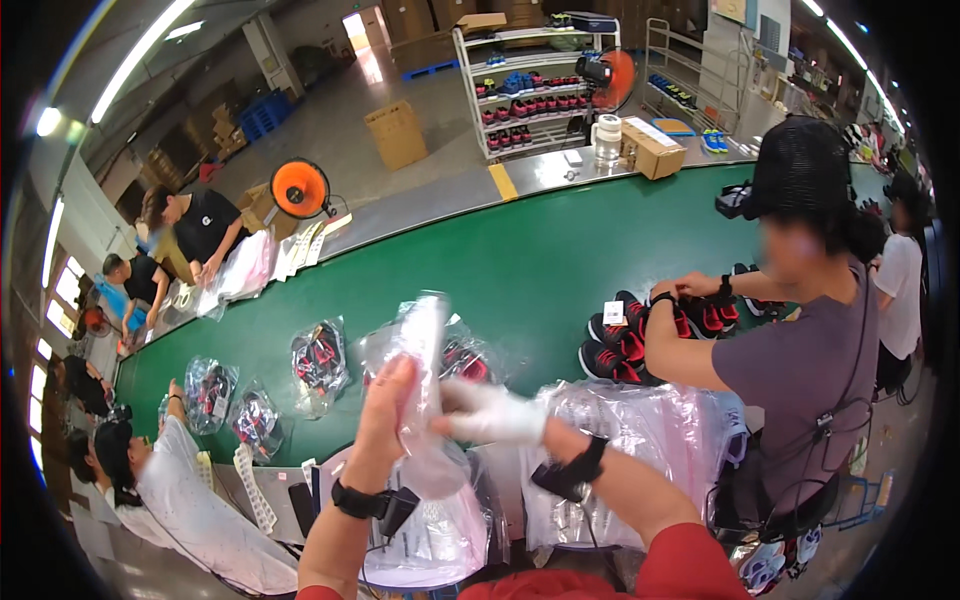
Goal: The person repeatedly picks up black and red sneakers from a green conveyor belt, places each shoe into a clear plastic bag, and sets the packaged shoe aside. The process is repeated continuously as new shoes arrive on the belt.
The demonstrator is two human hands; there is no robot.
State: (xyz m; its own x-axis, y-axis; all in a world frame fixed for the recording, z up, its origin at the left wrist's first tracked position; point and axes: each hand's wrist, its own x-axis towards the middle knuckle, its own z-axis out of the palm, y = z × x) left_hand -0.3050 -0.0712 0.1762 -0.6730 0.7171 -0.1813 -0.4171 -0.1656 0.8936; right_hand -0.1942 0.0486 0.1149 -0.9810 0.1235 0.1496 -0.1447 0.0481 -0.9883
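My left hand [385,410] is bare and closed round a clear plastic bag [425,335], which stands up blurred above the fist and hangs down below it. Against the bag's right side is my right hand [490,412], in a white glove; motion smears its fingers, so their grip is unclear. Just beyond my hands, a bagged pair of black and red shoes [465,360] lies on the green belt [480,255], partly hidden. Below my hands, flat clear bags [420,535] are stacked at the near edge, and a larger stack of bags [620,460] lies to the right.
More bagged shoes [320,360] lie on the belt to the left. At right, a co-worker [800,330] handles unbagged black and red shoes [615,350]. Other people work along the left. An orange fan [300,188], a cardboard box [652,150] and a shoe rack [535,95] stand across the belt.
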